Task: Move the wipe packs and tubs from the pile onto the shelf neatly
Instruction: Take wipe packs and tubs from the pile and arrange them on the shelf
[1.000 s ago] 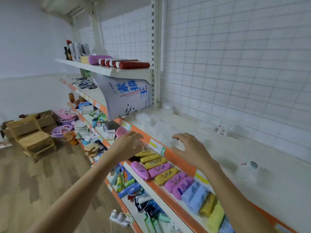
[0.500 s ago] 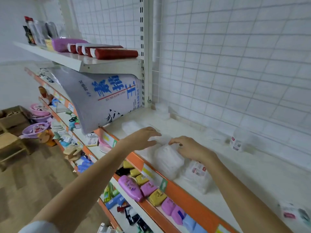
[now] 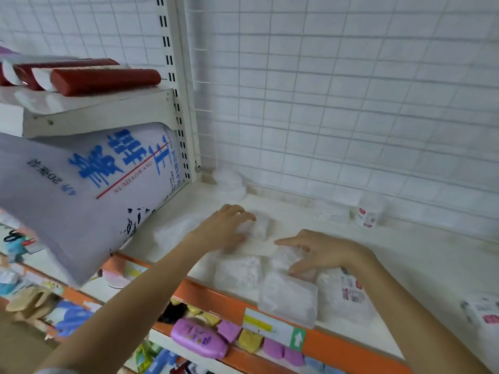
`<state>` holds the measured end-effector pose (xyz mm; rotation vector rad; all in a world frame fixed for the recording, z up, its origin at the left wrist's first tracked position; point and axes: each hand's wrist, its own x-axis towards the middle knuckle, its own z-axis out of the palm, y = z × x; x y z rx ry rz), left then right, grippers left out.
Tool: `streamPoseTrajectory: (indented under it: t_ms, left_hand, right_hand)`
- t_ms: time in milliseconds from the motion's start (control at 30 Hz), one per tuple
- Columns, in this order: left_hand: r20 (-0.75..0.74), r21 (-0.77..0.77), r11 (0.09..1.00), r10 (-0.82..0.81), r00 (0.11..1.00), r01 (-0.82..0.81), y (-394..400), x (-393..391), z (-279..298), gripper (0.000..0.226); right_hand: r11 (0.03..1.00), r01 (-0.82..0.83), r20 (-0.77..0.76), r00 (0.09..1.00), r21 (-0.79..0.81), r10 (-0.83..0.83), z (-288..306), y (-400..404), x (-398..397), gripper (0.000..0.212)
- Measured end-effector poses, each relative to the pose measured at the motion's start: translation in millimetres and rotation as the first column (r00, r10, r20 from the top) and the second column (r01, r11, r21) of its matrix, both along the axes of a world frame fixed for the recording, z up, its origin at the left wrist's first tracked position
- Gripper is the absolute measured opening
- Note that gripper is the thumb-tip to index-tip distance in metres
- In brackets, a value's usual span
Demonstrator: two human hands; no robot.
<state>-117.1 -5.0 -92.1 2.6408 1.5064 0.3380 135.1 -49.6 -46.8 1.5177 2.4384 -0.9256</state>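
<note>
Several clear wipe packs lie in a loose pile on the white shelf [image 3: 421,255] with an orange front edge. My left hand [image 3: 224,228] rests on one pack [image 3: 259,225], its fingers curled over the pack's far edge. My right hand [image 3: 316,249] grips another pack [image 3: 283,257] between thumb and fingers. A bigger pack [image 3: 289,298] overhangs the front edge, and a labelled pack [image 3: 348,292] lies beside it. Two small tubs [image 3: 370,211] stand by the back wall, and a white tub [image 3: 226,179] sits in the corner.
A large grey-white bag with blue characters [image 3: 89,190] leans into the shelf from the left. Red rolls [image 3: 105,79] lie on the shelf above. Pink and yellow soaps [image 3: 229,336] fill the shelf below. Another labelled pack [image 3: 483,314] lies at the far right.
The view has closed in on the shelf. Both hands moved forward onto the pile; my left now lies over a pack and my right has taken hold of one.
</note>
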Motion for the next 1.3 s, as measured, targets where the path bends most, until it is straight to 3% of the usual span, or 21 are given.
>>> streamPoseTrajectory:
  t_ms: [167, 267, 433, 600, 733, 867, 1067, 1133, 1233, 1300]
  left_hand:
    - [0.118, -0.018, 0.995, -0.099, 0.988, 0.102, 11.4, -11.8, -8.3, 0.050]
    - [0.147, -0.026, 0.990, -0.134, 0.980, 0.139, 13.8, -15.4, -10.0, 0.055]
    - [0.219, -0.012, 0.989, -0.144, 0.965, 0.151, 9.1, -13.7, -5.8, 0.068]
    - [0.199, 0.012, 0.994, -0.110, 0.974, 0.110, 11.8, -9.0, 5.7, 0.045]
    - [0.378, -0.196, 0.978, 0.004, 0.926, 0.075, 17.8, -2.2, 16.8, 0.029]
    - [0.456, -0.320, 0.945, 0.094, 0.885, 0.064, 23.8, -0.6, 19.4, 0.032]
    - [0.505, -0.363, 0.931, 0.155, 0.849, 0.046, 29.3, 0.1, 19.5, 0.028]
    - [0.451, -0.388, 0.920, 0.138, 0.882, 0.054, 30.3, -0.6, 21.8, 0.029]
    - [0.192, -0.418, 0.908, 0.071, 0.979, 0.017, 28.5, -0.7, 23.9, 0.078]
    - [0.052, -0.411, 0.911, 0.036, 0.998, -0.012, 25.9, 2.6, 22.5, 0.100]
  right_hand:
    - [0.941, 0.304, -0.176, 0.944, 0.145, -0.278, -9.3, -1.8, -1.2, 0.052]
    - [0.901, 0.398, -0.246, 0.903, 0.173, -0.352, -9.6, -2.4, -4.1, 0.035]
    - [0.887, 0.448, -0.258, 0.875, 0.112, -0.410, -2.7, -2.4, -5.9, 0.026]
    - [0.866, 0.500, -0.282, 0.833, 0.014, -0.476, 5.5, 4.8, -11.0, 0.029]
    - [0.839, 0.543, -0.285, 0.802, -0.016, -0.525, 8.6, 15.4, -14.6, 0.029]
    - [0.786, 0.613, -0.360, 0.718, -0.077, -0.596, 8.3, 22.5, -12.7, 0.031]
    - [0.834, 0.551, -0.296, 0.800, 0.018, -0.522, 2.9, 31.4, 0.9, 0.034]
    - [0.852, 0.522, -0.261, 0.826, 0.021, -0.500, 2.7, 32.3, 6.9, 0.039]
    - [0.893, 0.448, -0.142, 0.888, 0.047, -0.438, 0.6, 27.6, 10.3, 0.057]
    - [0.918, 0.382, -0.038, 0.924, 0.112, -0.380, -1.9, 25.1, 8.4, 0.059]
